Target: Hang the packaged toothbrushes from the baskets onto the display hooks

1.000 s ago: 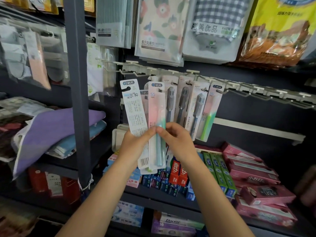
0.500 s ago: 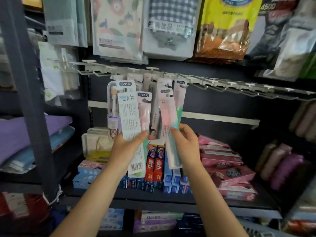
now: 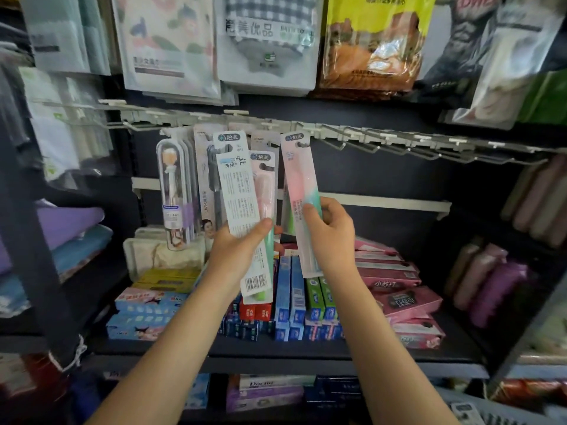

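My left hand [image 3: 236, 250] grips two packaged toothbrushes [image 3: 242, 210], the front one showing its white printed back with a barcode. My right hand [image 3: 329, 237] holds a pink-and-green packaged toothbrush [image 3: 299, 185] by its lower half; its top hole sits at a display hook [image 3: 302, 144] on the white hook rail [image 3: 399, 138]. Other packaged toothbrushes [image 3: 204, 179] hang on hooks to the left, behind my left hand's packs. Bare hooks [image 3: 429, 153] run along the rail to the right.
Toothpaste boxes [image 3: 294, 299] fill the shelf under my hands, with pink boxes [image 3: 402, 299] at right. Bagged towels [image 3: 267, 41] hang above the rail. A dark upright post [image 3: 40, 240] stands at left. A grey basket [image 3: 484, 412] corner shows at the bottom right.
My right hand has lifted the pink-and-green pack away from the others up to a hook on the rail. My view has shifted right and nearer the shelf.
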Tool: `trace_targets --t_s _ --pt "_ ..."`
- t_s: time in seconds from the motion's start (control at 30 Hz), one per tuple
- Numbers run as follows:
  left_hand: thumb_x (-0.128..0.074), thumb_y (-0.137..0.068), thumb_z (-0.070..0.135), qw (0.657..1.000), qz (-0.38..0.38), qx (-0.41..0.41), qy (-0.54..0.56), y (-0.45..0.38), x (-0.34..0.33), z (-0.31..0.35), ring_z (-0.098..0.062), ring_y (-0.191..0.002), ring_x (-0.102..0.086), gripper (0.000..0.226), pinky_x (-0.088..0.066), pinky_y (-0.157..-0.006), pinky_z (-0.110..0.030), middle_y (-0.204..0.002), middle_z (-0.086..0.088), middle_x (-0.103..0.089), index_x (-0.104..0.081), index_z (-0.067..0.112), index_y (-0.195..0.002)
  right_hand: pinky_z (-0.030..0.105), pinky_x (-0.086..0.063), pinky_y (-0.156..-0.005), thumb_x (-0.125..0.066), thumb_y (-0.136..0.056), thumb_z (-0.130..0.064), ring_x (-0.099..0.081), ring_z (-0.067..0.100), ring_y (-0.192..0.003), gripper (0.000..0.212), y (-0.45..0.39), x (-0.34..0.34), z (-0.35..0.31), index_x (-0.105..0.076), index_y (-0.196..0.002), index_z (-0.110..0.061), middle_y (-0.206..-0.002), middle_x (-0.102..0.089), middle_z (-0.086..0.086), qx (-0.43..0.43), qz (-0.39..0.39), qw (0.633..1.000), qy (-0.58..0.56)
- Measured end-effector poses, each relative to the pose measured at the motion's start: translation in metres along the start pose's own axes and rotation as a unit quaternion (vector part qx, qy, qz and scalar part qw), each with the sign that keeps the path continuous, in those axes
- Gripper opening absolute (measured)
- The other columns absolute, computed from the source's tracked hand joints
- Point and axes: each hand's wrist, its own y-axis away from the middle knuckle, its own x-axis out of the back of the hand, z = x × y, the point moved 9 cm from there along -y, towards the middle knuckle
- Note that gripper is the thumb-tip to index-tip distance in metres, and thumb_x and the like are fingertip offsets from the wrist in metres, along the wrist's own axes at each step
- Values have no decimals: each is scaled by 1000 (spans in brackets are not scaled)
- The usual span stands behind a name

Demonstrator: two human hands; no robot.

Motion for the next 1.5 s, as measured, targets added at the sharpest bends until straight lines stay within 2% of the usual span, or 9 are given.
trace_targets --t_s 0.37,0.47,0.67,0.93,1.07,1.13,1.2,1.33,1.5 --pt "-74 -90 30 1000 11 -11 13 -2 -6 -1 -21 -113 -67 36 -53 -99 -48 -128 3 -69 -60 39 -122 14 -38 -49 -58 -100 -21 -44 1 -55 14 0 1 7 -58 -87 -17 -71 -55 -5 -8 19 1000 -5" --pt "-72 -92 28 1000 5 -10 19 -3 -8 -3 -22 -110 -68 40 -54 -98 -48 -124 1 -71 -59 31 -130 21 -35 -47 -61 -95 -27 -42 6 -52 15 -5 18 1 -62 -85 -16 -63 -53 -8 28 56 996 70" --pt "-65 -97 23 1000 -22 -16 3 -7 -15 -2 -22 -83 -76 28 -61 -75 -37 -96 4 -79 -59 27 -124 41 -52 -67 -60 -95 -35 -60 29 -74 23 -18 46 -17 -69 -105 -15 -83 -66 4 78 113 963 233" --pt "-68 -96 25 1000 -18 2 18 -9 -24 -10 -23 -88 -76 34 -59 -83 -43 -102 -1 -78 -59 24 -129 23 -36 -53 -49 -105 -39 -54 16 -69 37 -34 12 28 -63 -105 -4 -86 -60 0 -41 3 985 170" --pt "-73 -91 29 1000 11 18 18 -9 -18 -15 -12 -99 -70 33 -57 -86 -38 -114 9 -73 -63 32 -123 32 -48 -84 -50 -103 -45 -60 27 -106 47 -35 -7 38 -64 -127 -7 -119 -63 10 -67 -41 980 180" --pt "-74 -90 27 999 14 31 37 -7 -15 -16 -10 -97 -70 26 -57 -81 -34 -113 10 -72 -64 37 -112 30 -43 -91 -54 -102 -40 -56 25 -115 46 -25 -4 33 -59 -136 -10 -130 -55 11 -57 -22 983 171" --pt "-75 -89 27 998 15 40 42 -7 -12 -17 -14 -101 -69 25 -56 -86 -37 -115 9 -72 -64 37 -109 28 -43 -83 -55 -102 -31 -61 17 -98 31 -13 -1 24 -65 -125 -13 -118 -63 5 -27 -32 992 118" --pt "-78 -86 27 999 14 30 21 -5 -10 -14 -17 -97 -73 24 -59 -87 -41 -109 4 -75 -70 29 -108 33 -54 -67 -63 -98 -34 -64 19 -75 19 19 -25 15 -71 -100 -16 -90 -71 13 -24 -199 980 5" --pt "-83 -80 27 999 22 37 29 -1 -10 -17 -18 -92 -75 31 -60 -80 -39 -101 3 -78 -72 22 -109 46 -59 -88 -72 -94 -21 -71 29 -96 13 29 -15 23 -71 -105 -15 -101 -73 12 -48 -215 974 -44"
